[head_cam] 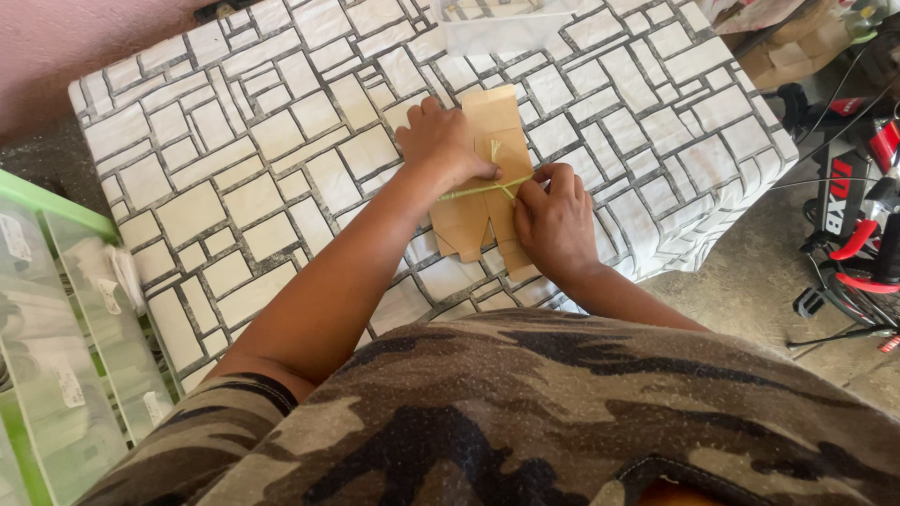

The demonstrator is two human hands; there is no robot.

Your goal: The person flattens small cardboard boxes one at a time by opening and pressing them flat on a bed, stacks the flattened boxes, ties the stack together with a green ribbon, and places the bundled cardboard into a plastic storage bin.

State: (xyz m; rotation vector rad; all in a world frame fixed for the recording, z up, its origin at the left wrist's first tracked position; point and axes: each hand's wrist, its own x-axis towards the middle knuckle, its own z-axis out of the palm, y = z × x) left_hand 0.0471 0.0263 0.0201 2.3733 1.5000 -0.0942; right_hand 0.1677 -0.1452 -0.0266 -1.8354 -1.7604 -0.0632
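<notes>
A flat cardboard stack (487, 178) lies at centre frame on the patterned cloth (234, 141). The left hand (441, 141) presses flat on its left part, fingers spread. The right hand (553, 220), just right, pinches the yellow-green band (478, 190) crossing it.

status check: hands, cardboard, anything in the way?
Left hand pressing flat cardboard to the table. Right hand pinching the green band across it. Nothing in the way.
</notes>
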